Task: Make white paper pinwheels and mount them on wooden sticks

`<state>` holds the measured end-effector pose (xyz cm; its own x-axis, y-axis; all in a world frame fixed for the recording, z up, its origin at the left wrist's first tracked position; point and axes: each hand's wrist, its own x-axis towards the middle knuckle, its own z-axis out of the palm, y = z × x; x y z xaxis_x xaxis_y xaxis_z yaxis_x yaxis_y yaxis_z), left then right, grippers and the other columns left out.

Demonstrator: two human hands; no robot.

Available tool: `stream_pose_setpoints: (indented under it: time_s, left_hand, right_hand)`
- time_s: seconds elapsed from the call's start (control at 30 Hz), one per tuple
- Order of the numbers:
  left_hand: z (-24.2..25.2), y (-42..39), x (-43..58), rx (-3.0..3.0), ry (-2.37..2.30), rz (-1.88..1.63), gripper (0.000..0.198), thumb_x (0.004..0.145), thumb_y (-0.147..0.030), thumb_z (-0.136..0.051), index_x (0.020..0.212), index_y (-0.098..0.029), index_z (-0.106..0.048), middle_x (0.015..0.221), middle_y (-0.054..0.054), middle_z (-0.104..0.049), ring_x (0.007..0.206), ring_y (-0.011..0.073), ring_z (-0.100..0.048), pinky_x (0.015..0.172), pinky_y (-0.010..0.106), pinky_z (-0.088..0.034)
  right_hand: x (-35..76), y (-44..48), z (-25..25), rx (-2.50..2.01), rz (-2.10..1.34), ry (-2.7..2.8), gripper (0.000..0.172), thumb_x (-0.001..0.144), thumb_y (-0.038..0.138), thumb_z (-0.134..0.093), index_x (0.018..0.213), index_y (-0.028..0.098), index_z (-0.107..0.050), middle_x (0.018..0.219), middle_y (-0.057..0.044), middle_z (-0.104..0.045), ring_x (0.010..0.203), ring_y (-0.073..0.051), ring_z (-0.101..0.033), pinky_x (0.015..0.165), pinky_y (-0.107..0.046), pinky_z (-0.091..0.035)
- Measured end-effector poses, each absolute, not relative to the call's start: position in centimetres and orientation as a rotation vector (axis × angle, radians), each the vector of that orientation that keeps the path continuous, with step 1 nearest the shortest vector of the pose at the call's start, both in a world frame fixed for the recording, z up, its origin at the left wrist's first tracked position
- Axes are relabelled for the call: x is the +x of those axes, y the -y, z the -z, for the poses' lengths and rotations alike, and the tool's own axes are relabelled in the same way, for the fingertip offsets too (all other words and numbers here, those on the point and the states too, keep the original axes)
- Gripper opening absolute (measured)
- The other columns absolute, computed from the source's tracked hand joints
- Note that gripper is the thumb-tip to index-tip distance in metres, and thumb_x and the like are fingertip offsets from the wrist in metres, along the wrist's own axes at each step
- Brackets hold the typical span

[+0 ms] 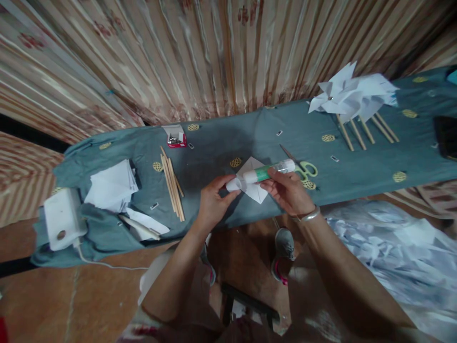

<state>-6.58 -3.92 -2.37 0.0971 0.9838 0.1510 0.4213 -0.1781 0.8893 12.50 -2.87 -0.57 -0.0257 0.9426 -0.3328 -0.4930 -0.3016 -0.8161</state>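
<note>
In my right hand (287,190) is a glue stick (262,173) with a green label, held level, its white end toward the left. My left hand (216,197) pinches a white cap (233,185) close to that end; I cannot tell whether cap and stick touch. Below them a square of white paper (257,193) with crease lines lies on the cloth, turned cornerwise and partly hidden by the glue stick and fingers. Scissors (307,170) with light green handles lie just beyond my right hand.
Several wooden sticks (172,186) lie left, near a small red box (176,138) of metal pins. Farther left are stacked paper squares (110,188), a pen (141,227) and a white corded device (64,219). Paper pinwheels (352,95) lie back right; a plastic bag (400,252) sits below the table edge.
</note>
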Motion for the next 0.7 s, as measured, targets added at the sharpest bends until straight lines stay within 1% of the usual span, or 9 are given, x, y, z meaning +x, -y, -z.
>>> stream_pose_setpoints:
  time_s: [0.17,0.33,0.43,0.57,0.7]
  left_hand:
    - [2.20,3.96,-6.34,1.707,-1.391,-1.043,0.031,0.074,-0.026,-0.071,0.104,-0.017,-0.068,0.103,0.007,-0.072,0.092,0.0188,-0.067,0.085,0.033,-0.052]
    - [2.29,4.03,-6.20,1.737,-1.377,-1.053,0.032,0.075,-0.028,-0.071,0.105,-0.018,-0.068,0.104,0.007,-0.072,0.094,0.0196,-0.067,0.087,0.034,-0.052]
    - [2.33,4.08,-6.22,1.763,-1.391,-1.047,0.032,0.075,-0.030,-0.071,0.105,-0.018,-0.068,0.104,0.008,-0.072,0.095,0.0200,-0.067,0.088,0.035,-0.052]
    - [2.30,4.19,-6.29,1.809,-1.402,-1.064,0.031,0.076,-0.027,-0.071,0.105,-0.019,-0.068,0.105,0.007,-0.072,0.095,0.0193,-0.067,0.088,0.034,-0.052]
    - [2.07,4.39,-6.31,1.890,-1.402,-1.091,0.029,0.078,-0.027,-0.070,0.105,-0.019,-0.068,0.104,0.006,-0.072,0.095,0.0184,-0.067,0.088,0.033,-0.052]
  right_hand:
    - [12.27,3.15,0.54,-1.094,-1.562,0.633,0.029,0.055,0.034,-0.087,0.071,0.016,-0.071,0.067,0.001,-0.071,0.058,-0.010,-0.066,0.059,-0.018,-0.059]
    - [12.06,3.19,0.75,-1.111,-1.558,0.655,0.028,0.054,0.032,-0.087,0.071,0.017,-0.072,0.069,0.001,-0.072,0.060,-0.010,-0.066,0.057,-0.018,-0.058]
    - [12.04,3.21,0.78,-1.121,-1.541,0.687,0.028,0.054,0.034,-0.087,0.070,0.018,-0.071,0.069,0.001,-0.072,0.059,-0.011,-0.065,0.055,-0.020,-0.057]
    - [11.98,3.29,0.75,-1.122,-1.534,0.707,0.026,0.054,0.033,-0.087,0.069,0.017,-0.071,0.067,0.001,-0.071,0.058,-0.010,-0.065,0.052,-0.018,-0.056]
    - [11.80,3.40,0.79,-1.122,-1.564,0.718,0.027,0.056,0.034,-0.086,0.069,0.016,-0.072,0.066,0.000,-0.072,0.057,-0.010,-0.066,0.053,-0.018,-0.056]
